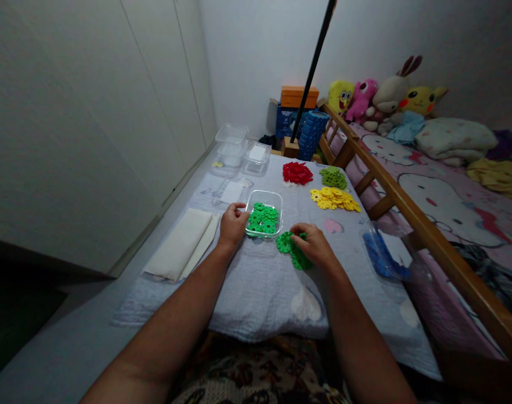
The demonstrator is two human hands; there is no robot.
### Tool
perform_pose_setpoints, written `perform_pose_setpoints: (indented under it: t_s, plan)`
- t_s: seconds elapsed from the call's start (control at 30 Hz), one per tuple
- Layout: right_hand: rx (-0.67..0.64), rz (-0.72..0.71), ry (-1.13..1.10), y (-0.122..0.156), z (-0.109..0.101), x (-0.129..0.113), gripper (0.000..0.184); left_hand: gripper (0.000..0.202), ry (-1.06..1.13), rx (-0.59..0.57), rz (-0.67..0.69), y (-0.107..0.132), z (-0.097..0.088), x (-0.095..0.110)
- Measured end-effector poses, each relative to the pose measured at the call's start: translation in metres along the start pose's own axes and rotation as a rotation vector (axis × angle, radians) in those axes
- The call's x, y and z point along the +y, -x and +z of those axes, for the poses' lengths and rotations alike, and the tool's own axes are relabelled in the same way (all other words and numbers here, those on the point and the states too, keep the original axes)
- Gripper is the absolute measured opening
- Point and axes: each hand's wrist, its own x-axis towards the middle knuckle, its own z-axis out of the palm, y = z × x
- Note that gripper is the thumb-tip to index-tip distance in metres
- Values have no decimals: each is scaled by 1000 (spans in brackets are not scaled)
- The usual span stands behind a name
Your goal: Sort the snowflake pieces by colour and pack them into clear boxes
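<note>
In the middle of the cloth-covered table stands a clear plastic box with several green snowflake discs inside. My left hand grips the box's left side, thumb and fingers at its rim. To the right of the box, my right hand is closed on green snowflake discs lying on the cloth; a loose green pile shows under its fingers. How many discs it holds is hidden.
Red discs, light green discs and yellow discs lie in piles behind. Clear boxes stand at the back left. A box of blue pieces sits right, near the wooden bed rail. Folded paper lies left.
</note>
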Motion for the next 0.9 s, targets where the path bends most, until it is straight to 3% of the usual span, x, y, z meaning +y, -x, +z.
perform_pose_setpoints:
  t_s: [0.13,0.23,0.5,0.7,0.9]
  plan:
    - [109,-10,-107,-9,-13,-6,12,30,3,-4,1,0,0,0]
    - [147,-52,-94,-22,-17,-25,15,30,3,-10,-4,1,-1,1]
    - [-82,-150,268,-65,16,-81,16,30,31,-7,-2,0,-1,0]
    - [-246,-141,388,-77,36,-89,18,30,21,-8,14,0,-1,1]
    - [-97,-117,286,-69,14,-74,21,32,29,-10,-4,0,0,-1]
